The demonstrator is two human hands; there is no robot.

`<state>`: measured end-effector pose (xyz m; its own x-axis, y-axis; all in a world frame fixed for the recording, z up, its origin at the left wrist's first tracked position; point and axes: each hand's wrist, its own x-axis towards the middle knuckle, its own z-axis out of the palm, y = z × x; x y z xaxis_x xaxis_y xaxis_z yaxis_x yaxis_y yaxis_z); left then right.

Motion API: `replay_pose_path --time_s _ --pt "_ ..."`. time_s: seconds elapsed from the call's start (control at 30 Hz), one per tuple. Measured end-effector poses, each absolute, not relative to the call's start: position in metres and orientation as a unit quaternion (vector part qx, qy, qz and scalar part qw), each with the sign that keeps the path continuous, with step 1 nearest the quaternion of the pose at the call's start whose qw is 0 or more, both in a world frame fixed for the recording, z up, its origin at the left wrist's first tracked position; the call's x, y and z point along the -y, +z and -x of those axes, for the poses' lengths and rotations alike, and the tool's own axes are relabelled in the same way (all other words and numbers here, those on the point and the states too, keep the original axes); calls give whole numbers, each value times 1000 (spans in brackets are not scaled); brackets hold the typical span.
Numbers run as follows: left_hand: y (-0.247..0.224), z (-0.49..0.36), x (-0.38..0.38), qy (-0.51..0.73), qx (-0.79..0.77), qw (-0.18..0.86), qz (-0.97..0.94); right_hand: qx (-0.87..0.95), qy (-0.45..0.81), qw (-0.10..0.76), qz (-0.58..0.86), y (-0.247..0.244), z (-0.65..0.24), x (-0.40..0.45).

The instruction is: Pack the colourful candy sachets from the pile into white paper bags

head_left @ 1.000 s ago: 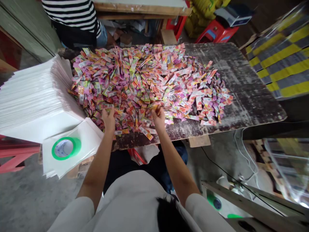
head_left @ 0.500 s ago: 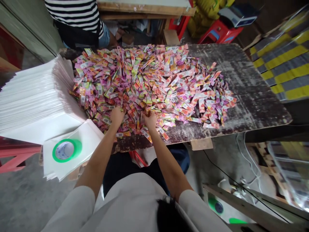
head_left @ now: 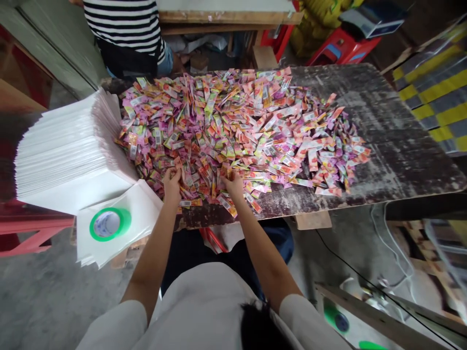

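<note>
A wide heap of small pink, orange and green packets covers much of the dark worn table. My left hand is at the near left part of the heap, its fingers closed on a pinkish packet. Along the near edge of the heap, my right hand has thumb and fingers pinched on an orange-yellow packet. Loose packets lie between the two hands and just below them.
Stacked white sheets stand left of the heap, with a green tape roll on flatter ones nearer me. A person in a striped top is across the table. Red stool behind.
My left hand has lifted and turned, and a packet now shows at its fingertips. My right hand stays at nearly the same place in the heap. The whole view has shifted slightly.
</note>
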<state>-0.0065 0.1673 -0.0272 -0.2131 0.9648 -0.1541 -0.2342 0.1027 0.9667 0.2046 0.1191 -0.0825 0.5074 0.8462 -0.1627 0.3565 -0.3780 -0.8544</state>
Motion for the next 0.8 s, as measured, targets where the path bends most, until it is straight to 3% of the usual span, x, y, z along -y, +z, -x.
replay_pose_path --time_s 0.13,0.27,0.43,0.57,0.67,0.8 --pt "-33 19 -165 589 -558 499 -305 389 287 394 782 -86 -206 -114" --pt "-27 34 -187 556 -627 367 -403 378 274 340 816 -83 -199 -119" --pt "2 44 -214 321 -703 188 -606 331 365 527 693 -75 -213 -113" --pt "-1 26 -228 128 -713 164 -669 247 413 618 621 -67 -225 -105" --pt "-18 7 -231 65 -712 167 -679 239 477 591 605 -65 -220 -97" --pt "-31 -2 -229 117 -711 157 -676 347 453 496 654 -68 -202 -86"
